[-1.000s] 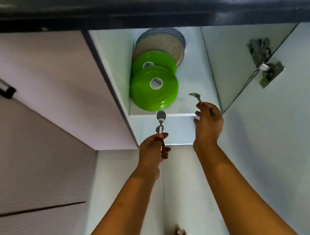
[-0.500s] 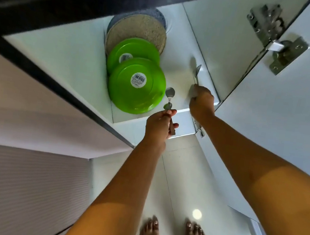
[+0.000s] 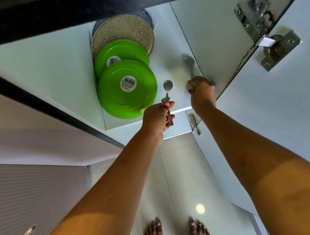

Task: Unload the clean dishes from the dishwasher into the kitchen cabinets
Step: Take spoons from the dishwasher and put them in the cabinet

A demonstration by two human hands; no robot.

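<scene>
Right hand (image 3: 202, 93) with spoon (image 3: 188, 60) inside cabinet (image 3: 49, 65), near green plates (image 3: 126, 94).

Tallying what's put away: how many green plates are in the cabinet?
2. One green plate is in front; the second green plate is behind it, partly overlapped. Others may be hidden beneath.

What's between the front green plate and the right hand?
Head view: the small metal spoon gripped by the left hand, between the front round green plastic plate and the right hand gripping a larger metal spoon.
</scene>
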